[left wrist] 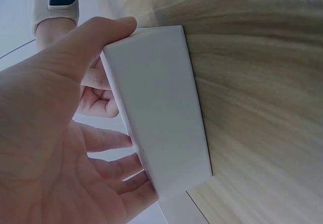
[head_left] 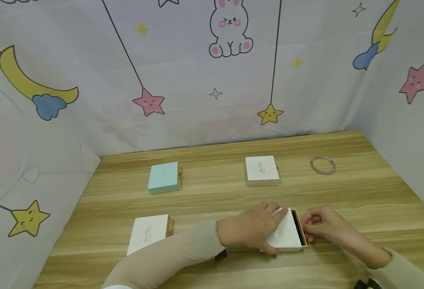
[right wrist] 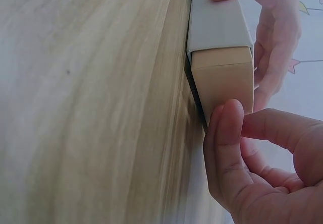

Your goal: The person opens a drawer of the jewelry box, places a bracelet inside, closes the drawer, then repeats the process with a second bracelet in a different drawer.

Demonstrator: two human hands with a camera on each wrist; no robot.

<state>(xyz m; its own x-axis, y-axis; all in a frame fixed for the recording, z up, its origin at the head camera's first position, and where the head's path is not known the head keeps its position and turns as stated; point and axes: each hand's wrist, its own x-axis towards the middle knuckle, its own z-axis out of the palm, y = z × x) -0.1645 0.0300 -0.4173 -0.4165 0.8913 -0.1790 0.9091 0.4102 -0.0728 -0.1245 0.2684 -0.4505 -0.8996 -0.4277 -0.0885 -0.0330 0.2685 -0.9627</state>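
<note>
Hands at a sliding box, near edge of the table (head_left: pixel 212 192). Your left hand (head_left: pixel 249 230) lies over the white sleeve (head_left: pixel 285 235) of the box, its grip clamped on it: thumb along one long edge, fingers curled round the other, as the left wrist view shows. Your right hand (head_left: pixel 322 223) meets the box at its right end, where a tan inner drawer (head_left: pixel 300 227) stands partly out of the sleeve with a dark lining showing; its grip is closed on the drawer's end, thumb (right wrist: pixel 228 133) pressed to the tan face. The box lies flat on the table, at front centre.

Further out, a second white box (head_left: pixel 148 233) lies to the left of your left forearm. Toward the back of the table lie a pale green box (head_left: pixel 164 177) on the left and a white box (head_left: pixel 262 170) at centre. A thin ring-shaped bangle (head_left: pixel 323 165) lies at back right, well apart from the boxes.
</note>
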